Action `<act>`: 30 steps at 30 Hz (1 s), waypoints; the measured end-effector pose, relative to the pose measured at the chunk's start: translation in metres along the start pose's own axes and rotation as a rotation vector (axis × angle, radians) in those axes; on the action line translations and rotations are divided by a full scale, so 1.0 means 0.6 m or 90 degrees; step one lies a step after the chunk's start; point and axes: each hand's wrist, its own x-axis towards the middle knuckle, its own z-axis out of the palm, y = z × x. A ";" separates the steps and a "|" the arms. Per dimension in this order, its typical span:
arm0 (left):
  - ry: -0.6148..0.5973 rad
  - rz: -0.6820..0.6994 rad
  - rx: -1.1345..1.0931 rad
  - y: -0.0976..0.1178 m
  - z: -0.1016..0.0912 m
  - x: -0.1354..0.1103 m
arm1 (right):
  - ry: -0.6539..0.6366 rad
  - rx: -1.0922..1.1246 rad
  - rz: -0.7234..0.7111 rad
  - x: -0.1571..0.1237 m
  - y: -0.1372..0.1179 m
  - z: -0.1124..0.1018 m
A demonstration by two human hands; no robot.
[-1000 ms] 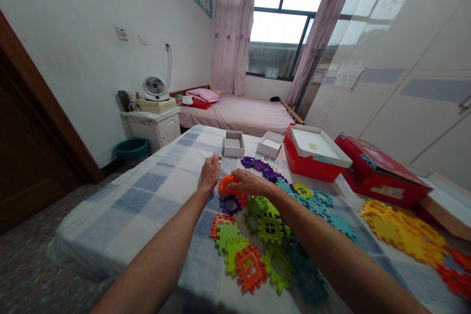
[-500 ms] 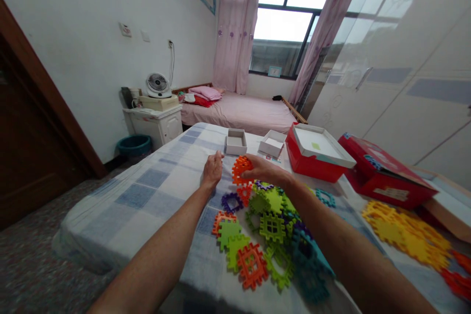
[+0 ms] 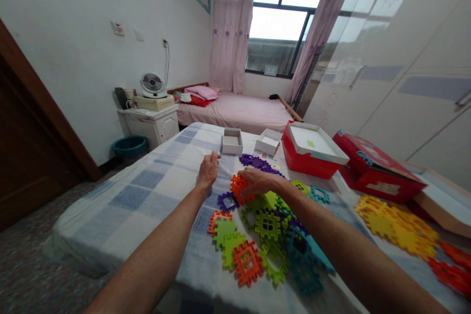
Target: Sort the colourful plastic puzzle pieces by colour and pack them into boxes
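My right hand [image 3: 256, 180] pinches orange interlocking building pieces [image 3: 238, 185], low over the left part of a mixed pile. Green pieces [image 3: 268, 224], a purple frame piece [image 3: 227, 201] and teal pieces [image 3: 305, 250] lie in or beside that pile. Nearest me is an orange window piece [image 3: 248, 263]. Left of the pile my left hand [image 3: 209, 169] rests on the checked cloth with curled fingers, and nothing shows in it. Behind my right hand lies a row of purple pieces [image 3: 260, 163]; my right forearm hides part of the pile.
Two small open white boxes [image 3: 232, 147] [image 3: 268, 142] stand at the table's far side. A red box with a white lid [image 3: 311, 163] and another red box [image 3: 379, 176] are at the right. Yellow pieces [image 3: 397, 228] and red pieces [image 3: 451, 274] lie at the right.
My right hand has moved down toward the pile with the orange pieces. The row of purple pieces behind it now shows. My left hand stays nearly in place; the view has shifted slightly.
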 end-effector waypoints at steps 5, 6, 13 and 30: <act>0.001 -0.003 -0.004 0.004 0.000 -0.001 | 0.045 0.007 0.005 -0.007 -0.007 0.008; 0.001 -0.003 -0.005 0.005 -0.001 -0.002 | 0.047 0.005 0.005 -0.008 -0.008 0.008; -0.005 -0.006 -0.006 0.008 -0.002 -0.003 | 0.011 -0.008 0.001 -0.010 -0.008 -0.005; -0.025 -0.015 -0.010 0.004 -0.004 -0.001 | 0.542 0.617 0.058 -0.163 0.010 0.001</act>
